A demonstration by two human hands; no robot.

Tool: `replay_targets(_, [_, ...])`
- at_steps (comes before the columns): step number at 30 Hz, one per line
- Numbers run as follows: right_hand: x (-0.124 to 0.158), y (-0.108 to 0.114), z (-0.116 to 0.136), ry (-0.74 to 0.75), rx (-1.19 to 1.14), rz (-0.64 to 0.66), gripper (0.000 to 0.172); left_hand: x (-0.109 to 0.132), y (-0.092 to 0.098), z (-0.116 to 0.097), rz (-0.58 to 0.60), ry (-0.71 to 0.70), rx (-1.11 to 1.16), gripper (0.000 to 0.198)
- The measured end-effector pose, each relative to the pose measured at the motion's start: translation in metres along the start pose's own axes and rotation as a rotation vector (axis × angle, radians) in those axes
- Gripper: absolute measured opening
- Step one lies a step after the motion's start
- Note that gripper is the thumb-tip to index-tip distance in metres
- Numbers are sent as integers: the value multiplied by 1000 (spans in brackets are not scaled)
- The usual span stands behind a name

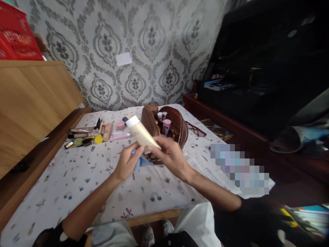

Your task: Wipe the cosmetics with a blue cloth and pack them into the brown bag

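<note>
A cream-coloured squeeze tube (pixel 141 133) with a white cap is tilted above the table, its cap end up and to the left. My right hand (pixel 176 157) is closed around its lower end. Beside it, my left hand (pixel 125 162) pinches a blue cloth (pixel 142 164), the thumb close to the tube's bottom. Just behind my hands stands an unzipped brown cosmetics bag (pixel 148 120). A pink-capped bottle (pixel 167 125) and other small bottles show inside it; my right hand hides part of its front.
Makeup items lie in a group at the left, among them a yellow round container (pixel 98 138), a pink jar (pixel 120 125) and a pink tube (pixel 120 136). Glasses (pixel 196 129) rest right of the bag. A wooden panel (pixel 33 109) borders the patterned tablecloth (pixel 102 192) on the left.
</note>
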State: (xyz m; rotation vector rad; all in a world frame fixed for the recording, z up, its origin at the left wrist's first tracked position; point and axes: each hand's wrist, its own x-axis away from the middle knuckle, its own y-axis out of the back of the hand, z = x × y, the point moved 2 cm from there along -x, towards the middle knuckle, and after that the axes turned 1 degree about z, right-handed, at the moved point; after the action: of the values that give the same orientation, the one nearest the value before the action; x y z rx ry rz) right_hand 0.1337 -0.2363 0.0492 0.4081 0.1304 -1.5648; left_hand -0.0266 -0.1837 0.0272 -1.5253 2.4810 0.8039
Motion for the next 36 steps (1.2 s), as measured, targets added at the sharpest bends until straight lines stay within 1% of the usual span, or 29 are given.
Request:
replay_targets(2, [1,18,9,-60,-12,-91,43,-6,-10,-7,85,-45,-16,32])
replay_targets(4, [1,35,20,-59,47,-178,42,-12,-20,-13,164,-90,-84,28])
replay_targets(5, [0,44,26,-34,95,-220,42,-14,-25,-16,194,-107,-146,31])
replay_targets(7, [-1,60,37,19,191,-283,40,-18,-35,-21,240,-133,-306,46])
replay_targets(9, [-3,74,46,56,287,-321,40,-22,-42,-25,281,-150,-466,58])
replay_targets(10, [-3,80,50,71,339,-333,40,-23,-44,-26,304,-159,-526,59])
replay_targets(12, [-4,92,55,90,447,-352,43,-24,-45,-27,351,-174,-586,54])
replay_targets(15, [-6,108,58,84,548,-368,43,-23,-44,-25,379,-188,-554,45])
replay_targets(18, [-12,119,57,108,658,-331,37,-21,-46,-20,370,-167,-573,47])
replay_targets(20, [-17,122,57,145,764,-292,35,-19,-51,-17,375,-129,-657,57])
replay_targets(22, [-24,123,57,177,840,-291,34,-18,-57,-16,397,-87,-717,68])
replay_targets(24, [-30,124,58,202,866,-323,34,-18,-59,-17,419,-50,-653,71])
replay_targets(26, [-35,123,57,228,880,-346,31,-18,-58,-16,434,-32,-463,59])
replay_targets(28, [-40,121,54,266,925,-317,30,-18,-57,-12,431,-44,-261,38])
replay_targets(30, [-44,120,51,320,992,-224,30,-17,-56,-5,407,-87,-146,25])
replay_targets(33, [-52,117,46,363,1014,-40,32,-14,-59,4,352,-179,-101,22])
replay_targets(36, [-58,116,40,351,968,85,34,-12,-63,7,326,-253,-83,21])
